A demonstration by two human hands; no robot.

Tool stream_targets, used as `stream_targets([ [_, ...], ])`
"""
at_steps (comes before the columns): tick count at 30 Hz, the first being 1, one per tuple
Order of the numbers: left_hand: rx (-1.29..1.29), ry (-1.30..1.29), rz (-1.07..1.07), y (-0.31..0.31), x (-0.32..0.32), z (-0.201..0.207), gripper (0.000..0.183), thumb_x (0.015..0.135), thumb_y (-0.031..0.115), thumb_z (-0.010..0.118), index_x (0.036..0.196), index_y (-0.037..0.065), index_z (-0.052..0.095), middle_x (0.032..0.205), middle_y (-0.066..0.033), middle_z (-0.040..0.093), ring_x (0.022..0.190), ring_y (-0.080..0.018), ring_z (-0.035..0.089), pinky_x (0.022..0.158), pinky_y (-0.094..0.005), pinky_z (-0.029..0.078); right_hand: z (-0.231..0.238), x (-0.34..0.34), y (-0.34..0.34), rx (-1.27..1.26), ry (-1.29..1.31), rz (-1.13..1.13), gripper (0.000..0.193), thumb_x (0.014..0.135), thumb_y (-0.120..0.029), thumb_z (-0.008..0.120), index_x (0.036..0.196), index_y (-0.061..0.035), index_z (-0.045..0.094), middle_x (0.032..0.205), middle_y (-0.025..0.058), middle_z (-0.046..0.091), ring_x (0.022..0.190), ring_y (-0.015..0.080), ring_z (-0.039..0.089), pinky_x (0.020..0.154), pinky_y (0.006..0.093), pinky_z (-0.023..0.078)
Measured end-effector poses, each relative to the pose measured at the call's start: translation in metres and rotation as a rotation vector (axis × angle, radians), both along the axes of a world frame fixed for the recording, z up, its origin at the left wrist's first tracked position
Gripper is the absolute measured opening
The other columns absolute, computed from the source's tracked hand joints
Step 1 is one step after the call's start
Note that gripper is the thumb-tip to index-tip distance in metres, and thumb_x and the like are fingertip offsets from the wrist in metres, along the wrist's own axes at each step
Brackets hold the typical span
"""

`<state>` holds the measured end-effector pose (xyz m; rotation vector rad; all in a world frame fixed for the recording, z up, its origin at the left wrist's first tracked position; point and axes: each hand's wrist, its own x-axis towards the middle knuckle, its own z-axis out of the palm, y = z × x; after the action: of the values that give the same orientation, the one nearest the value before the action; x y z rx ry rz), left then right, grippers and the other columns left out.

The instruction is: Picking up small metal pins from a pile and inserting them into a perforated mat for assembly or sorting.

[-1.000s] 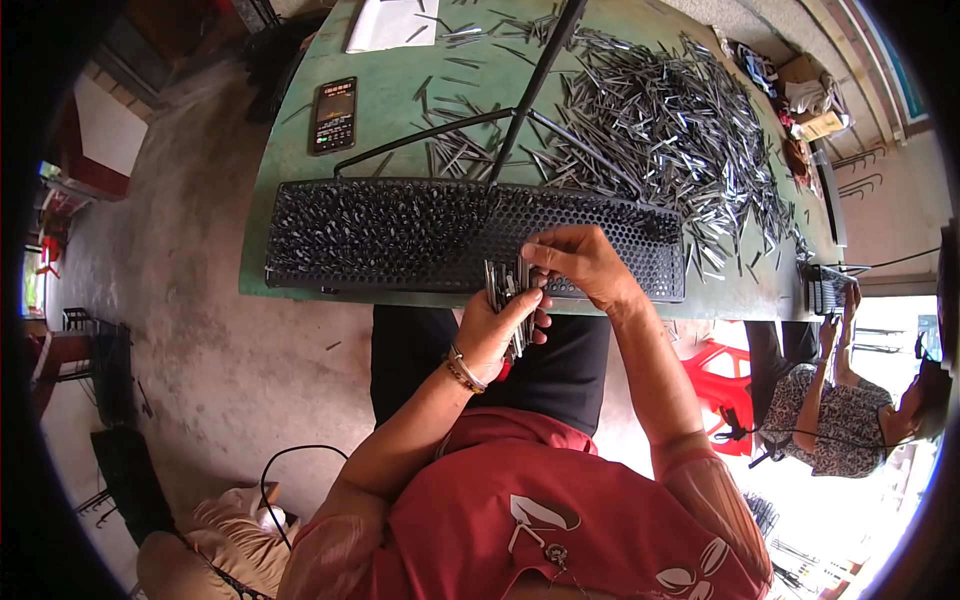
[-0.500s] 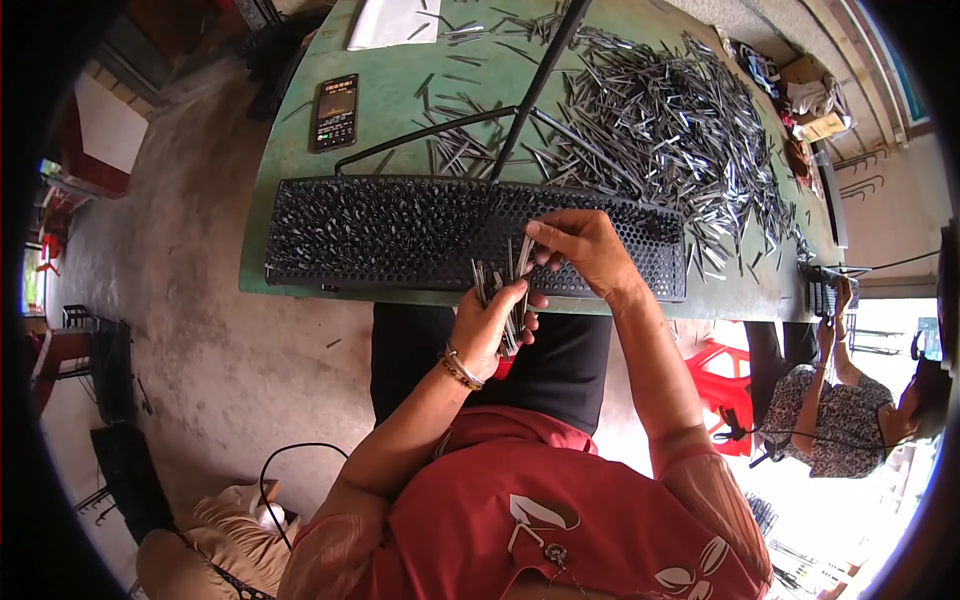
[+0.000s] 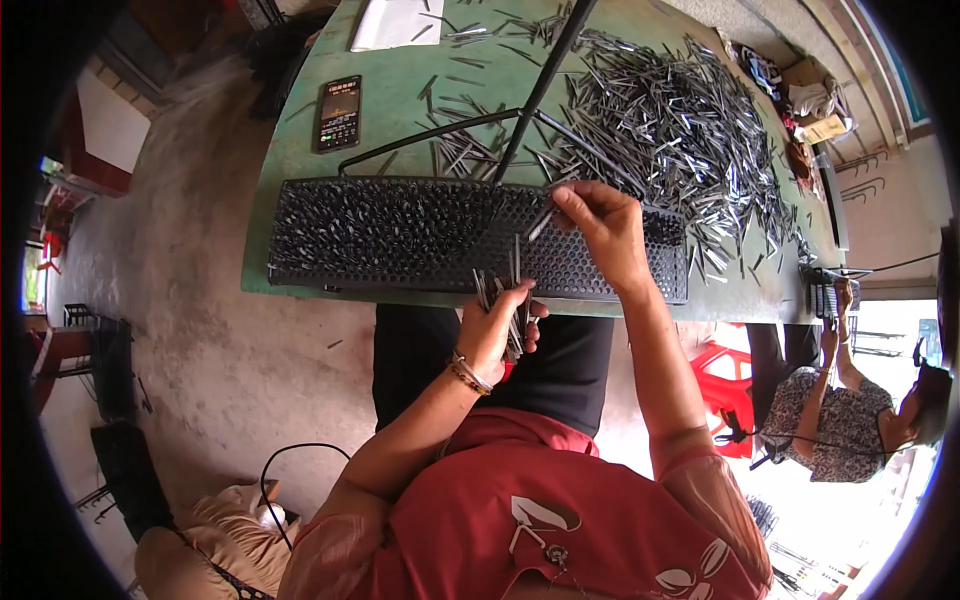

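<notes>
A bundle of thin metal strips (image 3: 517, 325) is gripped in my left hand (image 3: 489, 332), just in front of the long black perforated rack (image 3: 600, 268). Over the rack's right half, my right hand (image 3: 608, 232) pinches a single metal strip (image 3: 541, 222) between thumb and fingers, its lower end pointing down and left. Many dark strips (image 3: 370, 230) stand packed in the holes on the rack's left side. Mostly bare holes show in the middle right, with some dark pieces at the far right end. A black rod frame (image 3: 525, 112) rises from the rack's back edge.
A large heap of loose strips (image 3: 680, 130) covers the back right of the green table (image 3: 280, 165). A phone (image 3: 338, 114) and white paper (image 3: 395, 22) lie at the back left. At right, another person (image 3: 835, 420) handles a similar rack near a red stool (image 3: 725, 380).
My right hand has moved up and right, away from the left hand's bundle, with one strip in its fingers. My left hand stays nearly in place.
</notes>
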<state>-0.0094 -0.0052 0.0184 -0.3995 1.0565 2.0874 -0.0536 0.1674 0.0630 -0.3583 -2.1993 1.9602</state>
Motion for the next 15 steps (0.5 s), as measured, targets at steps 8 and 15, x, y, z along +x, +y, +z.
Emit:
stream_targets([
  [8, -0.011, -0.013, -0.046, 0.005, 0.006, -0.002, 0.023, 0.087, 0.024, 0.058, 0.101, 0.005, 0.057, 0.073, -0.0096, 0.063, 0.051, -0.0147, 0.057, 0.042, -0.0259, 0.045, -0.032, -0.028, -0.004, 0.575, 0.342, 0.058, 0.017, 0.082, -0.011, 0.068, 0.093, 0.0012, 0.067, 0.079, 0.0072, 0.066, 0.069, 0.0103, 0.059, 0.062, 0.0223, 0.046],
  [15, 0.005, -0.026, -0.047, 0.006, 0.006, 0.000, 0.023, 0.085, 0.026, 0.062, 0.094, 0.006, 0.057, 0.072, -0.0082, 0.063, 0.049, -0.0128, 0.056, 0.041, -0.0257, 0.045, -0.037, -0.026, -0.007, 0.443, 0.278, 0.047, 0.016, 0.082, -0.010, 0.068, 0.093, 0.0011, 0.067, 0.078, 0.0070, 0.065, 0.061, 0.0098, 0.058, 0.056, 0.0223, 0.046],
])
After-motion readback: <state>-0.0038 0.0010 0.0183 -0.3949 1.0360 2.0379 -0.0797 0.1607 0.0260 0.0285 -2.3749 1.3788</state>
